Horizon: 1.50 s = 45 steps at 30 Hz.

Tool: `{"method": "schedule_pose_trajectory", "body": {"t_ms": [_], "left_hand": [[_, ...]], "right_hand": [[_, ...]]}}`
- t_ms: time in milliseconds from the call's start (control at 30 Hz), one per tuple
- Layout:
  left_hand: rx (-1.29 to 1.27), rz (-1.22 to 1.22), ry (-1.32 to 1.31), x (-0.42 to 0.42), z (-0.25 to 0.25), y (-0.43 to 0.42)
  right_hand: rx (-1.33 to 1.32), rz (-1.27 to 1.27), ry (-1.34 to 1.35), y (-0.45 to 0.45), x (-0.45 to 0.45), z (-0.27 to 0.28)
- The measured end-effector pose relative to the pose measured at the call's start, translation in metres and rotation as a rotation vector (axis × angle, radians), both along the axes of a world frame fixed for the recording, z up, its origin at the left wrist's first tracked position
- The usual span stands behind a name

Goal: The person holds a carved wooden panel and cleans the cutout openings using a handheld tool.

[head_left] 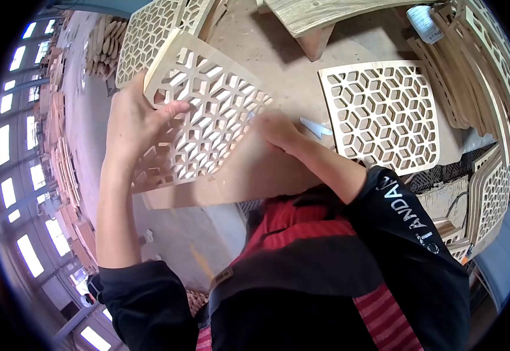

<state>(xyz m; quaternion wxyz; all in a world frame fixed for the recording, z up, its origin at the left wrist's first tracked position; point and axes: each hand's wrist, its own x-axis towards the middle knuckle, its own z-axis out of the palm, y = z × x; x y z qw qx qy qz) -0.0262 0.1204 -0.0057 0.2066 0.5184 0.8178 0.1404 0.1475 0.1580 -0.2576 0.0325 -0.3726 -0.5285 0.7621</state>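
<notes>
A wooden panel with a cut-out lattice pattern point(208, 88) is tilted up over the table at the left centre. My left hand point(141, 117) grips its left edge, the thumb on the lattice face. Near the panel's right edge is my right hand point(274, 128), blurred by motion; its fingers look curled, and what they hold, if anything, cannot be made out. To the right, a second lattice panel point(384, 114) lies flat on the table. A small pale blue piece point(315, 127) lies between my right hand and that panel.
More lattice panels point(146, 44) stand at the back left. A curved wooden board on a support point(331, 14) is at the back. Stacked curved wooden parts point(454, 82) and a whitish roll point(425, 24) are at the right, with lattice panels point(492, 199) stacked lower right.
</notes>
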Motion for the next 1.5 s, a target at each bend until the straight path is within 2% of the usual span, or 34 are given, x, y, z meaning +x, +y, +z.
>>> {"method": "schedule_pose_trajectory", "body": {"t_ms": [100, 200, 267, 333, 367, 467, 533, 667, 733, 800, 833, 967, 1033, 1133, 1200, 1300, 1367, 1467, 1500], "left_hand": [[0.011, -0.076, 0.136, -0.007, -0.004, 0.0], [0.015, -0.025, 0.024, -0.006, -0.005, 0.001], [0.011, -0.046, 0.074, -0.003, -0.004, 0.002], [0.024, -0.057, 0.083, -0.004, -0.005, 0.001], [0.018, -0.024, 0.037, -0.004, -0.006, -0.001], [-0.019, 0.077, -0.095, -0.011, -0.018, -0.005], [-0.095, 0.031, 0.084, -0.004, -0.024, -0.014], [-0.054, 0.018, -0.026, -0.002, -0.026, -0.018], [-0.098, 0.015, 0.036, 0.0, -0.022, -0.019], [-0.198, 0.074, 0.086, 0.014, -0.011, -0.021], [-0.041, 0.023, 0.003, 0.01, -0.02, -0.031], [-0.024, 0.132, -0.022, 0.022, -0.022, -0.051], [-0.033, 0.147, -0.002, 0.027, -0.021, -0.053], [-0.048, 0.148, 0.035, 0.028, -0.022, -0.056], [-0.047, 0.159, 0.019, 0.033, -0.019, -0.054], [-0.024, 0.14, 0.014, 0.034, -0.019, -0.053], [-0.049, 0.155, 0.005, 0.036, -0.018, -0.051], [-0.033, 0.167, -0.056, 0.038, -0.018, -0.049], [-0.044, 0.12, 0.034, 0.039, -0.016, -0.049]], "right_hand": [[-0.046, -0.03, 0.036, -0.014, 0.038, 0.013], [-0.054, -0.054, 0.041, -0.023, 0.043, 0.006], [-0.004, -0.023, 0.003, -0.01, 0.019, 0.006], [0.029, 0.085, -0.108, 0.008, -0.013, -0.006], [0.174, -0.005, 0.044, -0.007, -0.021, -0.04], [-0.076, -0.14, 0.095, -0.02, 0.021, -0.009], [-0.101, -0.108, 0.009, -0.028, 0.051, 0.009], [-0.15, -0.072, -0.071, -0.024, 0.05, 0.013], [-0.076, -0.084, -0.034, -0.026, 0.048, 0.01], [-0.06, -0.021, -0.059, -0.026, 0.059, 0.018], [-0.078, 0.046, -0.099, -0.02, 0.073, 0.041], [-0.192, 0.178, -0.216, -0.023, 0.111, 0.046], [0.103, 0.131, 0.02, -0.023, 0.099, 0.043], [0.518, -0.042, 0.22, -0.036, 0.075, 0.018], [0.497, -0.044, 0.226, -0.042, 0.078, 0.012], [0.062, 0.135, 0.051, -0.026, 0.11, 0.055], [-0.2, 0.176, -0.154, -0.026, 0.12, 0.058], [0.095, 0.307, -0.135, -0.023, 0.096, 0.047], [0.144, 0.34, -0.139, -0.023, 0.088, 0.04]]}}
